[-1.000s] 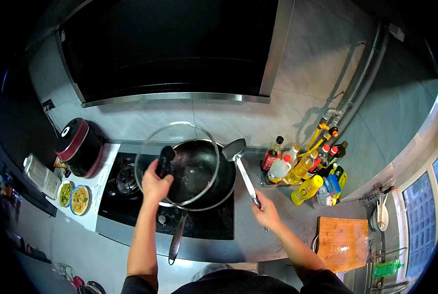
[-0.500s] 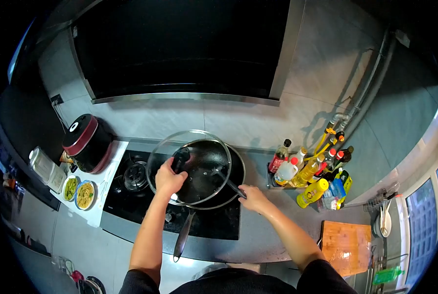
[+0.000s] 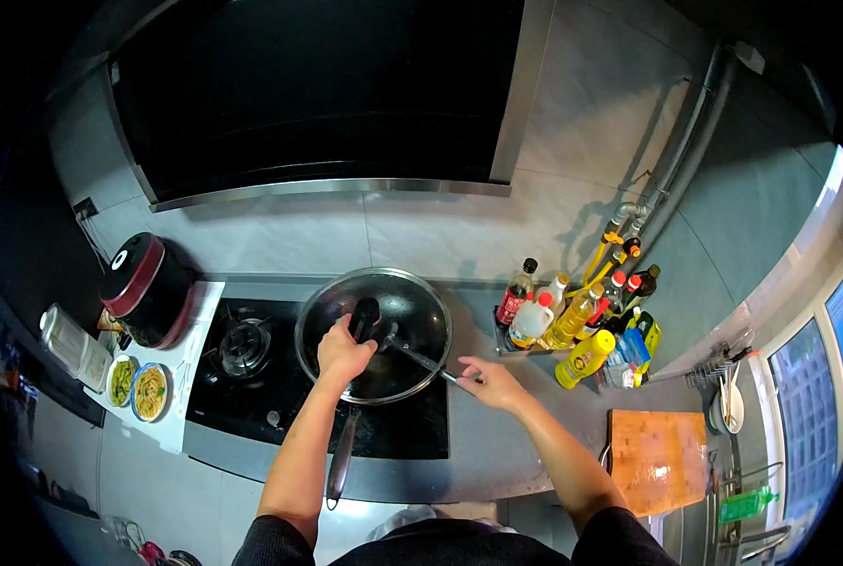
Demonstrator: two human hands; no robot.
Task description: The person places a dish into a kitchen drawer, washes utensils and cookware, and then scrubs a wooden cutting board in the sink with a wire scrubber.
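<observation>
A dark wok point(image 3: 339, 476) sits on the right side of the black stove, its handle pointing toward me. Over its mouth lies a clear glass lid point(image 3: 412, 307) with a metal rim. My left hand point(image 3: 346, 354) grips the lid's black knob. A spatula point(image 3: 415, 356) lies with its head inside the wok under the glass, and its handle sticks out past the rim at the right. Beside the handle's end is my right hand point(image 3: 487, 382), fingers apart; the thumb side is close to the handle.
Left: rice cooker point(image 3: 148, 288), clear container point(image 3: 74, 349), a bowl of green food point(image 3: 122, 380) and a plate of noodles point(image 3: 149, 391). Right: sauce and oil bottles point(image 3: 572, 316), a yellow bottle point(image 3: 585, 360), a wooden cutting board point(image 3: 657, 460). An unused burner point(image 3: 244, 347) is at left.
The spatula has gone from raised beside the wok into it. The lid has moved right and down over the wok. My right hand has loosened its grip on the spatula handle.
</observation>
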